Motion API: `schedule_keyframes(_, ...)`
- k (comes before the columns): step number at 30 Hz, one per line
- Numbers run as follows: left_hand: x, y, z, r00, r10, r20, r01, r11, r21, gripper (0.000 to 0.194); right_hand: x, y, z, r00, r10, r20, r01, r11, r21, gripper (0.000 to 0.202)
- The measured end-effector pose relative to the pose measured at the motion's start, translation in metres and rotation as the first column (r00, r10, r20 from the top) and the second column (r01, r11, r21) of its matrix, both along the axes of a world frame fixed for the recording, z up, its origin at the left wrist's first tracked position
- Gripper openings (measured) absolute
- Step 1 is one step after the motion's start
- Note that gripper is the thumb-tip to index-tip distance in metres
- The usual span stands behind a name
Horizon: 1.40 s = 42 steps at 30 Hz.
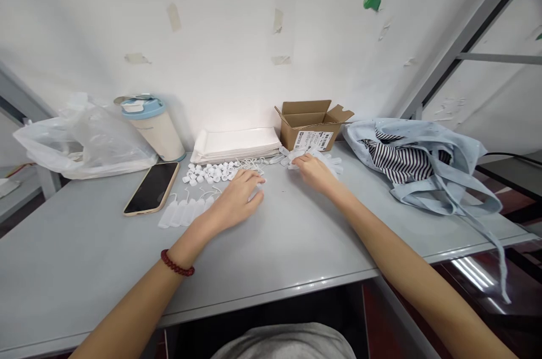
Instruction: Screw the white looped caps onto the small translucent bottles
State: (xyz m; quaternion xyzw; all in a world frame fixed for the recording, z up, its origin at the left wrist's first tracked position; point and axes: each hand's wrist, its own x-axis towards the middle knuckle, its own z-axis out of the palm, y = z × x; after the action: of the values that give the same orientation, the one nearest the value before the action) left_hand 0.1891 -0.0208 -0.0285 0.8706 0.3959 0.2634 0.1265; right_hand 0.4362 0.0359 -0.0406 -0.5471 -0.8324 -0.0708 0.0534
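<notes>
Over the middle of the grey table (pixel 271 246), my left hand (pixel 237 196) is loosely curved with a small whitish translucent piece at its fingers, partly hidden. Just beyond it lie many small white caps (pixel 212 171) and a heap of white cords (pixel 254 163). A row of flat translucent pieces with cords (pixel 184 212) rests to the left of that hand. My right hand (pixel 312 171) reaches into a pile of translucent pieces (pixel 332 162) before the open cardboard box (pixel 292 136), its fingertips pinched on a piece.
A phone (pixel 152 188), a cream bottle with a blue lid (pixel 156 130) and a plastic bag (pixel 88 141) stand or lie on the left. Flat white packets (pixel 237 143) lie by the wall. A light blue cloth bag (pixel 457 150) with striped fabric sits on the right.
</notes>
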Motion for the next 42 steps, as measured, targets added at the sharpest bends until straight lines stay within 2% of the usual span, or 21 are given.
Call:
schedule_keyframes(7, 0.003, -0.009, 0.012, 0.949, 0.086, 0.302, -0.067, 0.995, -0.074, 0.011, -0.003, 0.000, -0.004, 1.000, 0.006, 0.021, -0.007, 1.000, 0.013, 0.039)
schedule_keyframes(9, 0.004, -0.011, 0.014, 0.927, 0.111, 0.359, -0.076, 0.991, -0.109, 0.010, -0.003, -0.001, -0.004, 0.997, 0.026, -0.079, -0.026, 1.000, -0.006, 0.035)
schedule_keyframes(11, 0.005, -0.012, 0.014, 0.901, 0.152, 0.406, -0.104, 0.985, -0.137, 0.008, -0.004, -0.006, -0.001, 0.965, 0.067, -0.256, -0.073, 0.997, -0.014, 0.031)
schedule_keyframes(13, 0.005, -0.013, 0.013, 0.878, 0.188, 0.440, -0.141, 0.981, -0.136, 0.008, -0.009, -0.015, 0.004, 0.878, 0.122, -0.464, -0.134, 0.991, 0.008, 0.026)
schedule_keyframes(16, 0.005, -0.012, 0.011, 0.868, 0.214, 0.449, -0.203, 0.976, -0.072, 0.009, -0.022, -0.034, 0.014, 0.668, 0.164, -0.726, -0.231, 0.973, 0.008, 0.020)
schedule_keyframes(18, 0.006, -0.012, 0.010, 0.870, 0.221, 0.441, -0.232, 0.972, -0.030, 0.008, -0.033, -0.047, 0.020, 0.526, 0.137, -0.839, -0.313, 0.949, -0.042, 0.021)
schedule_keyframes(20, 0.006, -0.013, 0.009, 0.871, 0.218, 0.439, -0.236, 0.972, -0.014, 0.008, -0.041, -0.058, 0.024, 0.460, 0.105, -0.882, -0.386, 0.918, -0.092, 0.022)
schedule_keyframes(24, 0.007, -0.016, 0.009, 0.880, 0.191, 0.435, -0.215, 0.977, 0.006, 0.008, -0.050, -0.066, 0.025, 0.441, 0.087, -0.894, -0.444, 0.886, -0.133, 0.021)
schedule_keyframes(29, 0.008, -0.019, 0.010, 0.919, 0.124, 0.375, -0.162, 0.984, 0.070, 0.012, -0.050, -0.063, 0.021, 0.400, 0.060, -0.914, -0.428, 0.894, -0.129, 0.023)
schedule_keyframes(36, 0.011, -0.021, 0.006, 0.942, 0.003, 0.335, -0.072, 0.978, 0.195, 0.016, -0.051, -0.063, 0.018, 0.458, 0.094, -0.884, -0.416, 0.902, -0.120, 0.030)
schedule_keyframes(42, 0.013, -0.022, 0.006, 0.937, 0.011, 0.350, -0.099, 0.967, 0.233, 0.018, -0.051, -0.064, 0.021, 0.383, 0.016, -0.924, -0.412, 0.898, -0.156, 0.030)
